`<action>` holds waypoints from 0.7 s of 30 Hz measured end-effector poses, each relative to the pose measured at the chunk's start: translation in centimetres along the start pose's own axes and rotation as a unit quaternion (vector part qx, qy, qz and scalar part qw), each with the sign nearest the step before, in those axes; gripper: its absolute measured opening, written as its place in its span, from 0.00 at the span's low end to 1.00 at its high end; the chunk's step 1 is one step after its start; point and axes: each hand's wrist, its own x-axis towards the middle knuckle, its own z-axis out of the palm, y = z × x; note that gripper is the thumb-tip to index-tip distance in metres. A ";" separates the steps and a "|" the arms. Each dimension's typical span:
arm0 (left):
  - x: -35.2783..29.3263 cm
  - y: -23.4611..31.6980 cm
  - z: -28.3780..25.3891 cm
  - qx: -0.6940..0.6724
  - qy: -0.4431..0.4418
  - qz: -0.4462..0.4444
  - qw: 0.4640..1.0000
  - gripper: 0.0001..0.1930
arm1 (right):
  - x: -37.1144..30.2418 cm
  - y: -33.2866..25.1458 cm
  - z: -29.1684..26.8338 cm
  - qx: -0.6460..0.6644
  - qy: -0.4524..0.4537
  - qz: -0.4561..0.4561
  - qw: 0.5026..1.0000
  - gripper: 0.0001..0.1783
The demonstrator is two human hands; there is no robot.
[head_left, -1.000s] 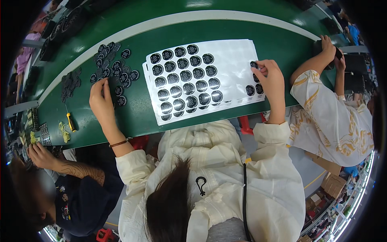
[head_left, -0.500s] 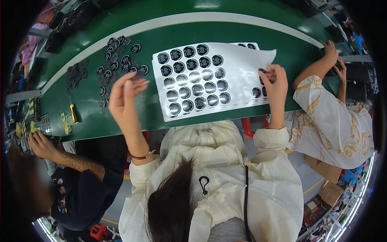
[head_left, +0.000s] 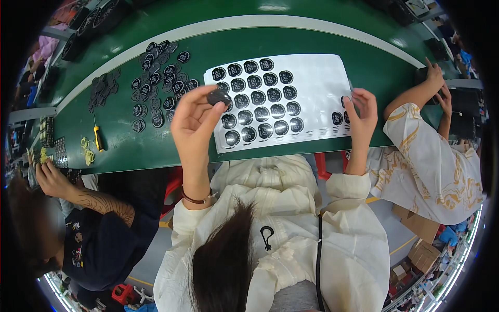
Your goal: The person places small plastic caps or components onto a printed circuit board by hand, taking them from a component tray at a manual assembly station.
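My left hand (head_left: 193,118) is raised over the left edge of a white sticker sheet (head_left: 317,93), its thumb and fingers pinching a dark round disc (head_left: 219,97). Rows of round black stickers (head_left: 258,97) with pale dial markings cover the left part of that sheet. Above its right edge is my right hand (head_left: 364,113), with a small black sticker (head_left: 343,102) at the tip of its thumb, seen nearly edge-on. Just below lie a few more stickers (head_left: 337,118). To the left of my left hand spreads a loose pile of black discs (head_left: 154,78), some with dial faces up.
Farther left on the green table (head_left: 125,158) lie a heap of plain dark pieces (head_left: 104,89), a yellow-handled screwdriver (head_left: 97,138) and yellow-green strands (head_left: 87,151). A co-worker's hand (head_left: 51,179) is at the left; another co-worker's arms (head_left: 421,93) rest at the right.
My left hand has moved right from the disc pile to the sheet with a disc in its fingers. The sheet's lifted upper right corner now lies flat. My right hand has shifted slightly.
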 end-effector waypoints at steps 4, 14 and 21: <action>-0.7 -0.5 1.3 -0.080 0.024 -0.030 0.996 0.11 | -0.9 -4.6 1.6 0.112 -0.009 0.008 0.994 0.23; -1.4 -1.6 3.9 -0.146 -0.064 0.043 0.986 0.08 | -3.5 -13.3 6.6 0.435 -0.214 0.204 0.851 0.31; -1.3 -1.4 3.4 -0.023 -0.101 0.147 0.984 0.14 | -3.0 -13.5 6.1 0.474 -0.270 0.288 0.787 0.33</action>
